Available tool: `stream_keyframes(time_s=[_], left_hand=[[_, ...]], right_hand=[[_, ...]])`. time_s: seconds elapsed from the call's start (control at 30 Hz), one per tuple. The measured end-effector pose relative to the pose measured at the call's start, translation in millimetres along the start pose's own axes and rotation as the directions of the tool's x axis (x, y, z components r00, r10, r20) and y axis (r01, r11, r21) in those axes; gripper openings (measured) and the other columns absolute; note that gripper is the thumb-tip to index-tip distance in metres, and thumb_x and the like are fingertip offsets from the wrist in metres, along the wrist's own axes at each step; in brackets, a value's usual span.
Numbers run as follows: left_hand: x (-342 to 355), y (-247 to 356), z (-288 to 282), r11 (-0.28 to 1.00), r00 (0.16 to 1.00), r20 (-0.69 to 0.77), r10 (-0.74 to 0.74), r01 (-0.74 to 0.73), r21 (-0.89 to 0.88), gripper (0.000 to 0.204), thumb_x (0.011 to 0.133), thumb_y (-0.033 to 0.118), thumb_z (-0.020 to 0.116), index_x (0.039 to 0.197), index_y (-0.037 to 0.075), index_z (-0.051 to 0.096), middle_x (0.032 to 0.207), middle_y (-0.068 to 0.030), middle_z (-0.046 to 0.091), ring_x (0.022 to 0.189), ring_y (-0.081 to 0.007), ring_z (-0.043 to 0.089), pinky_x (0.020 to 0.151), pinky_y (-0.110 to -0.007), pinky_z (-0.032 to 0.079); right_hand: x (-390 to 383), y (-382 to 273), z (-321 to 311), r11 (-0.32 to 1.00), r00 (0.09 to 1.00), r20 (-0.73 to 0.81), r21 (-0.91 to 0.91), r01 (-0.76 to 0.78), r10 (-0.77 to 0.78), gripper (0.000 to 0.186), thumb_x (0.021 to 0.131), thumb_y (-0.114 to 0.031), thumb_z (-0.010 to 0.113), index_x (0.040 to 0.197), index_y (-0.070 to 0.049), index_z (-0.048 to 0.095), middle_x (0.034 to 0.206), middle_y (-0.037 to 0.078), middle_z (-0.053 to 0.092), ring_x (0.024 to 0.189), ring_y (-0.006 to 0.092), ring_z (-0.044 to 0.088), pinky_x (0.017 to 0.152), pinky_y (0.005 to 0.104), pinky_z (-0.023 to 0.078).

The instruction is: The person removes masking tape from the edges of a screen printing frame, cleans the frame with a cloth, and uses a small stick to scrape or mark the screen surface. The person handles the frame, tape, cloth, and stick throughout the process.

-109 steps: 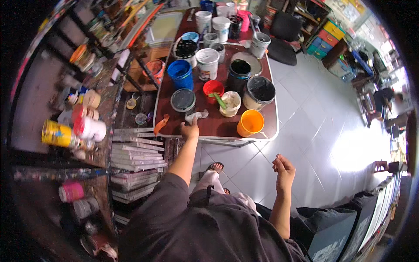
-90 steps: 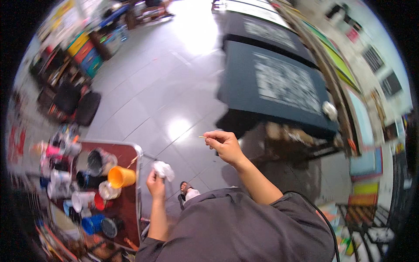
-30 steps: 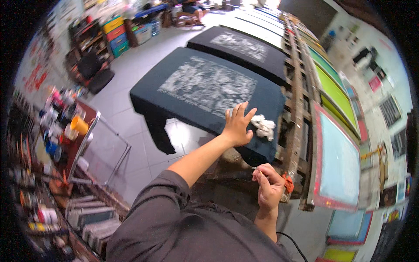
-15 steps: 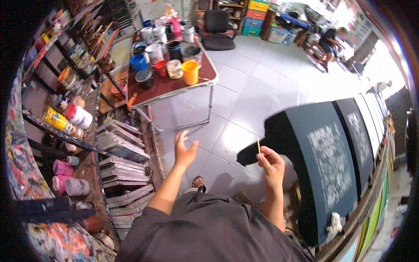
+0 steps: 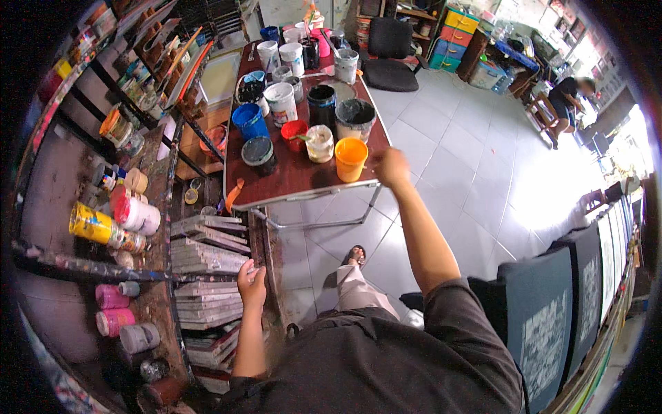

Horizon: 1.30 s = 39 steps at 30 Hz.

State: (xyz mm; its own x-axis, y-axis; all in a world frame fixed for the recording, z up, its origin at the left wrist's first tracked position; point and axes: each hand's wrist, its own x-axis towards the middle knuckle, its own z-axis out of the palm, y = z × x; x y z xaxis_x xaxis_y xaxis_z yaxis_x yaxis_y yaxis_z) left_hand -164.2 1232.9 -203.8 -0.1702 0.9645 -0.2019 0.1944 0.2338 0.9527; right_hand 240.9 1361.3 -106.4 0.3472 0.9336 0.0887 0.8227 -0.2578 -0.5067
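My right hand [image 5: 392, 167] is at the table's front right corner, just right of the orange plastic cup [image 5: 351, 159], with fingers bent and blurred; what they hold is hidden. My left hand [image 5: 252, 281] hangs lower, beside the stacked pale frames [image 5: 207, 303], its fingers apart and loosely curled, with nothing clearly in them. The brown-topped folding table [image 5: 276, 190] carries several tubs, including a blue bucket [image 5: 249, 121], a red cup [image 5: 294, 131], a cream tub [image 5: 320, 143] and a lidded dark tub [image 5: 258, 153].
A paint-stained shelf [image 5: 96, 276] with jars runs along my left. Dark printed shirts on boards [image 5: 534, 290] line the right. A black chair [image 5: 386, 72] stands beyond the table, near coloured drawers [image 5: 452, 38]. A person [image 5: 562, 103] bends over at the back right. Grey tiles [image 5: 448, 214] cover the floor.
I have turned from the printed shirts to the paint table, leaving the white rag on a shirt. My right hand has moved up to the table's corner; my left has lowered.
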Motion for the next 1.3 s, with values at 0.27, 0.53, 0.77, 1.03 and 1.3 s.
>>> stream_keyframes(time_s=[0.27,0.53,0.77,1.03,1.3], left_hand=[[74.0,53.4,68.9,1.000,1.000,0.018,-0.004,0.004,-0.012,0.047,0.080,0.013,0.066,0.121,-0.001,0.047,0.119,-0.0141,0.053,0.098,-0.0202,0.057,0.080,-0.029,0.045],[123.3,76.7,123.8,1.000,0.978,0.206,-0.021,0.019,0.008,0.046,0.080,0.018,0.066,0.121,0.004,0.049,0.120,-0.0117,0.053,0.101,-0.0186,0.055,0.085,-0.031,0.041],[164.9,80.5,131.5,0.995,0.931,0.366,-0.012,-0.025,0.095,0.043,0.080,0.020,0.066,0.118,0.007,0.051,0.118,-0.0093,0.054,0.100,-0.0184,0.057,0.084,-0.037,0.040],[193.4,87.3,130.8,0.989,0.879,0.473,-0.058,-0.012,0.145,0.041,0.079,0.021,0.066,0.116,0.009,0.052,0.117,-0.0086,0.053,0.099,-0.0189,0.057,0.084,-0.037,0.041],[188.1,95.8,151.6,0.963,0.711,0.702,-0.029,-0.168,0.210,0.042,0.079,0.018,0.066,0.118,0.008,0.052,0.117,-0.0089,0.054,0.100,-0.0180,0.057,0.081,-0.033,0.042]], right_hand=[[85.9,-38.2,60.7,0.841,0.894,0.421,-0.419,0.341,-0.153,0.016,0.079,-0.014,0.054,0.083,-0.010,0.070,0.091,0.010,0.068,0.082,0.0265,0.066,0.065,0.0364,0.053],[106.3,-32.7,87.6,0.806,0.776,0.623,-0.409,0.428,-0.096,0.016,0.077,-0.013,0.059,0.089,-0.010,0.069,0.093,0.010,0.067,0.086,0.0263,0.065,0.071,0.0357,0.053],[111.1,-37.2,93.5,0.832,0.763,0.646,-0.415,0.368,-0.015,0.017,0.072,-0.012,0.062,0.088,-0.007,0.068,0.093,0.013,0.067,0.087,0.0272,0.065,0.070,0.0369,0.053],[106.8,-50.4,69.2,0.874,0.845,0.517,-0.463,0.143,0.136,0.016,0.072,-0.010,0.060,0.086,-0.006,0.067,0.091,0.015,0.066,0.085,0.0306,0.065,0.070,0.0384,0.053],[66.4,-48.9,24.9,0.898,0.884,0.350,-0.414,-0.150,0.309,0.030,0.071,-0.009,0.058,0.099,-0.014,0.065,0.092,0.014,0.065,0.086,0.0306,0.063,0.072,0.0403,0.051]])
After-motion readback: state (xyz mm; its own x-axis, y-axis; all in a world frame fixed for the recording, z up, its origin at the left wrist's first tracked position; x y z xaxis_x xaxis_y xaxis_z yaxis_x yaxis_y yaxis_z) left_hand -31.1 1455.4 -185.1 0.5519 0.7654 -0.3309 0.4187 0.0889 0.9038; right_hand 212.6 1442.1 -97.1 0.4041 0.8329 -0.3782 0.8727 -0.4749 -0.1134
